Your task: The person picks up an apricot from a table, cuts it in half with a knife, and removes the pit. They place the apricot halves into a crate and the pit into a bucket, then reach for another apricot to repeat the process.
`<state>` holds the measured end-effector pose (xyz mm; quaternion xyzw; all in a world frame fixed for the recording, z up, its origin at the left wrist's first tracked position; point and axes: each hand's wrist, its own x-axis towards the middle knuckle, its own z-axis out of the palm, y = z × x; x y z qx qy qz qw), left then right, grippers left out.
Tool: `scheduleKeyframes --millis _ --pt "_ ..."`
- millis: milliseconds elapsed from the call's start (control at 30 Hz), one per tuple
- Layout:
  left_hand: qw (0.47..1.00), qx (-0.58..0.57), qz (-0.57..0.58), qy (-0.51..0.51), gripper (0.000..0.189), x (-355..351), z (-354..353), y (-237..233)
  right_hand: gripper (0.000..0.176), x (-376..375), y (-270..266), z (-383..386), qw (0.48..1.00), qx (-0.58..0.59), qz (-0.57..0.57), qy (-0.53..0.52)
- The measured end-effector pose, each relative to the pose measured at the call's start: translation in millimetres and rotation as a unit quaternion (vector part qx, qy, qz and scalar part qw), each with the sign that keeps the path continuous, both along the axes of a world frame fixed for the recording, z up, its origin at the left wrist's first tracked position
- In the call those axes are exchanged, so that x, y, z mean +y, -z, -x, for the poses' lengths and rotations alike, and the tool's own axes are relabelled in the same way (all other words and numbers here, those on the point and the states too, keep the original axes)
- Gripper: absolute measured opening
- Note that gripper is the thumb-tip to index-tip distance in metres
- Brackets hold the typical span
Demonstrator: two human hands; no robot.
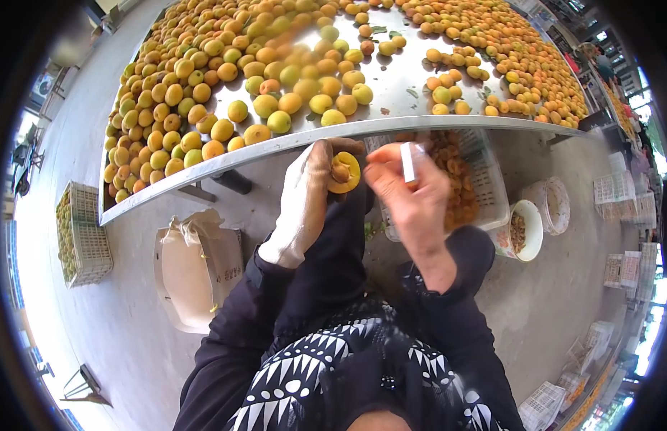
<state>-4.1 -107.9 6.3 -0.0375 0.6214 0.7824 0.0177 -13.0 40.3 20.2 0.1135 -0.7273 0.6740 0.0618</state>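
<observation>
My left hand (308,190), in a white glove with a darkened thumb and fingertips, grips a cut-open apricot (353,172) just below the table's front edge. The yellow flesh faces up, and a brown pit (340,171) shows at its middle. To the right, apart from the fruit, is my bare right hand (412,194), its fingers curled together. A white strip (408,163) lies along its fingers; whether it is a wrapping or part of a held tool I cannot make out. Beneath this hand, a plastic crate (495,190) holds orange-brown apricot pieces (456,179).
Whole apricots (204,86) cover much of the metal table (236,159) ahead. A white bucket (529,233) with brown pits and another pail (556,205) stand right of the crate. A cardboard box (182,276) and a crate of green fruit (89,237) are at left.
</observation>
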Motion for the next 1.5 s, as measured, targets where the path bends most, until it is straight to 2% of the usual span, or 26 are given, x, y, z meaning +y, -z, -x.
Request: scheduleKeyframes --millis 67,100,167,200,233,300,333,400,467,500,533,567,600,633,667,700,833,900,1067,1133,1200,1267,1367,1400,1467,1500 --pt "0.999 0.037 0.025 0.026 0.054 6 -1 -4 0.014 -1 10 -9 0.996 0.056 -0.073 0.012" --pt "0.995 0.072 0.049 0.046 0.052 9 -2 -5 0.014 0 15 -12 0.995 0.058 -0.073 0.019" --pt "0.993 0.096 0.056 0.047 0.050 16 -4 1 0.019 3 20 -18 0.977 0.172 -0.101 0.071" --pt "0.990 0.119 0.063 0.040 0.048 18 -4 2 0.017 6 18 -29 0.988 0.081 -0.066 0.110" --pt "0.990 0.128 0.060 0.028 0.046 19 -7 0 0.016 10 16 -32 0.994 -0.009 0.029 0.102" --pt "0.982 0.165 0.083 0.023 0.043 23 -12 -3 0.020 23 9 -35 0.958 -0.206 0.195 0.038" --pt "0.974 0.200 0.105 0.014 0.041 27 -14 -3 0.020 25 9 -36 0.958 -0.202 0.197 0.045" --pt "0.962 0.256 0.093 0.022 0.035 34 -15 0 0.022 23 11 -37 0.904 -0.280 0.322 -0.028" --pt "0.905 0.354 0.234 0.017 0.033 37 -18 -1 0.022 18 15 -40 0.882 -0.246 0.399 -0.040" --pt "0.906 0.342 0.249 0.017 0.035 41 -24 -5 0.022 21 17 -41 0.887 -0.230 0.399 -0.033" --pt "0.930 0.298 0.214 0.005 0.038 52 -33 -13 0.020 24 15 -41 0.897 -0.216 0.385 -0.021" --pt "0.943 0.250 0.215 0.044 0.036 52 -37 -12 0.018 31 17 -42 0.902 -0.222 0.369 -0.034" --pt "0.940 0.255 0.221 0.049 0.037 55 -38 -10 0.017 31 17 -45 0.893 -0.203 0.401 -0.017" --pt "0.948 0.264 0.175 0.025 0.035 62 -39 -9 0.018 29 32 -43 0.882 -0.186 0.431 -0.022" --pt "0.955 0.249 0.160 0.026 0.032 63 -42 -7 0.018 33 36 -44 0.884 -0.191 0.425 -0.041" --pt "0.962 0.241 0.127 0.035 0.032 64 -43 -5 0.018 39 25 -49 0.901 -0.186 0.389 -0.039" --pt "0.940 0.275 0.188 0.066 0.033 61 -45 -4 0.016 37 30 -56 0.933 -0.125 0.337 0.028" --pt "0.951 0.238 0.188 0.057 0.033 67 -49 -4 0.021 42 29 -56 0.971 -0.051 0.224 0.069" --pt "0.979 0.175 0.101 0.033 0.033 84 -55 -11 0.020 43 23 -70 0.953 -0.095 0.268 0.101" --pt "0.976 0.169 0.138 0.022 0.033 89 -57 -11 0.017 46 23 -72 0.961 -0.047 0.247 0.114" --pt "0.990 0.116 0.053 0.058 0.035 94 -56 -14 0.013 52 20 -75 0.947 -0.094 0.284 0.116" --pt "0.972 0.159 0.155 0.071 0.038 88 -49 -4 0.011 55 19 -75 0.940 -0.106 0.300 0.121" --pt "0.973 0.101 0.079 0.191 0.047 76 -41 -13 0.008 66 18 -73 0.929 -0.160 0.318 0.097" --pt "0.974 0.099 0.081 0.186 0.047 72 -41 -14 0.008 69 19 -73 0.927 -0.163 0.324 0.093" --pt "0.962 0.068 -0.014 0.264 0.055 69 -37 -16 0.005 78 13 -72 0.913 -0.177 0.360 0.076" --pt "0.960 0.073 0.011 0.270 0.062 71 -36 -15 0.004 83 12 -72 0.905 -0.199 0.372 0.051"
